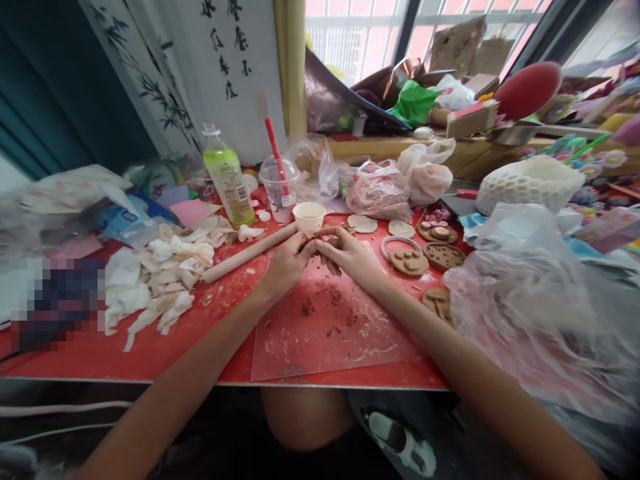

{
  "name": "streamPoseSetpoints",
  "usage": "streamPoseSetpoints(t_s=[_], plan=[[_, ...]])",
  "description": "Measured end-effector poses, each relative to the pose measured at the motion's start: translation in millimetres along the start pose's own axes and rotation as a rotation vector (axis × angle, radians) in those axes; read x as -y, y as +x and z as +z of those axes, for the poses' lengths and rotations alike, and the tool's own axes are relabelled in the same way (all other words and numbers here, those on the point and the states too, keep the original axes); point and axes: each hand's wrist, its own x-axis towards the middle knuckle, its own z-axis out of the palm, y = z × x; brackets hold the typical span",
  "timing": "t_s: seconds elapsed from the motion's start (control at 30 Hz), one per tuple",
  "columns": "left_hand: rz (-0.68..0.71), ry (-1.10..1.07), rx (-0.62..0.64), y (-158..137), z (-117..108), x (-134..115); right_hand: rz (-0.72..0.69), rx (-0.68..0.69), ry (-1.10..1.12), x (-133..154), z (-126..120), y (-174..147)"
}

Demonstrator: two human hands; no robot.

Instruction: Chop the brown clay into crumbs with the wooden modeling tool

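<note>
My left hand [289,264] and my right hand [350,255] meet over the far part of a clear mat [295,357] on the red table. Their fingers are closed together around a small piece of brown clay [334,243], mostly hidden by the fingers. Brown crumbs and pale scrapings lie scattered on the mat below. Just beyond my fingertips stands a white paper cup [309,217] with liquid in it. A wooden rolling pin [250,255] lies slanting to the left of my left hand.
Crumpled tissues [175,267] heap up on the left. A green drink bottle [229,180] and a plastic cup [280,187] with a red straw stand behind. Right of the mat are several clay discs [409,262], a ring [400,241] and a large plastic bag [545,313].
</note>
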Motion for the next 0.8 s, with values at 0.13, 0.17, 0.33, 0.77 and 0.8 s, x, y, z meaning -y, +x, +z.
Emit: streamPoseSetpoints(t_s=[0.13,0.17,0.33,0.77,0.8], plan=[[-0.009,-0.126,-0.063,1,3,-2,-0.03,-0.028,-0.077,-1,0,-1],[-0.023,-0.167,-0.075,0,4,-3,-0.034,-0.029,-0.066,-1,-1,-1],[-0.106,-0.311,-0.104,0,8,-4,0.011,0.073,0.009,1,-3,2],[0.092,0.361,-0.004,2,-4,0,-0.127,-0.054,-0.208,-4,-6,2],[0.1,0.375,0.009,2,-4,-1,-0.136,-0.045,-0.237,-3,-7,2]])
